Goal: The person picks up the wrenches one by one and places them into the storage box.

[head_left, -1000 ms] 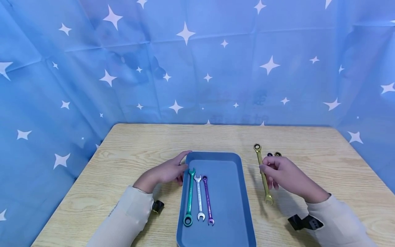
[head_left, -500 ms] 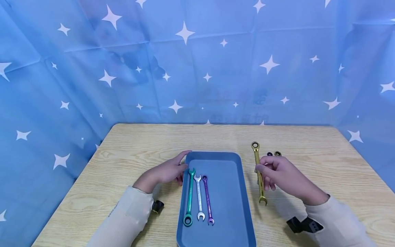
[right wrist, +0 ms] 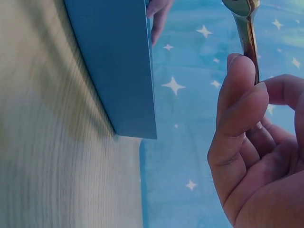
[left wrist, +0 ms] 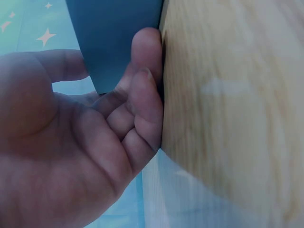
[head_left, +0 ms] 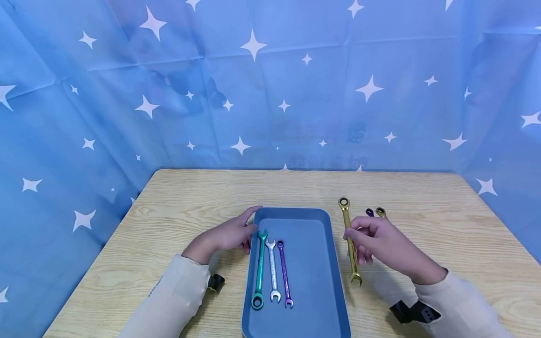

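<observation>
My left hand holds the left side of the blue tray, thumb on the rim. In the left wrist view, curled fingers lie against the outside of the tray wall. To the right of the tray, my right hand pinches a gold combination wrench by its shank, raised above the table, ring end pointing away. The right wrist view shows its open end above the fingertips. Inside the tray, a green wrench, a silver wrench and a purple wrench lie side by side.
Beyond my right hand, the ends of a dark wrench and a bronze-coloured wrench show on the wooden table; the hand covers their rest. A blue star-patterned cloth hangs behind the table.
My right hand has carried the gold wrench a little to the left, nearer the tray. My left hand, the tray and the wrenches in it have stayed put.
</observation>
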Available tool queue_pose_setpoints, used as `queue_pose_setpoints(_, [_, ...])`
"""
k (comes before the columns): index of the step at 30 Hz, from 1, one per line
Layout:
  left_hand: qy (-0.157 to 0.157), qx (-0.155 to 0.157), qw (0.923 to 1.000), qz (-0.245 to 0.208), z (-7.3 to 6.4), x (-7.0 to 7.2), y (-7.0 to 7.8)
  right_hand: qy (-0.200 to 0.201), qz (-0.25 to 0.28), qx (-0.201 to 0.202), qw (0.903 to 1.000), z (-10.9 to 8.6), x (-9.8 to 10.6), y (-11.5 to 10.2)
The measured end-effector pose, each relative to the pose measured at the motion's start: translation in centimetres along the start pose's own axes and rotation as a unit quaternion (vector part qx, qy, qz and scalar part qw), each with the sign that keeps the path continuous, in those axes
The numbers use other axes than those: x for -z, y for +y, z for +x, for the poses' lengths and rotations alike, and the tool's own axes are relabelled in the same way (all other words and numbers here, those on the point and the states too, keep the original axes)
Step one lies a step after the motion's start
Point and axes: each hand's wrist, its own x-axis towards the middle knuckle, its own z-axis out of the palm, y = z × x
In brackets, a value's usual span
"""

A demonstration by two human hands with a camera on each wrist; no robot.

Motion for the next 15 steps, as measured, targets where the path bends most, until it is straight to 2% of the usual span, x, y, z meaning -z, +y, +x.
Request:
queue_pose_setpoints(7, [0.001,0.001,1.0000,0.001,0.0,0.0,0.1,-0.006,0.011,0.013,0.9998,0.1,-0.4,0.0])
queue_pose_setpoints(15, [0.000,0.001,1.0000,0.003,-0.1,0.0,0.1,-0.015,0.025,0.004,0.9996,0.2,-1.1,0.1])
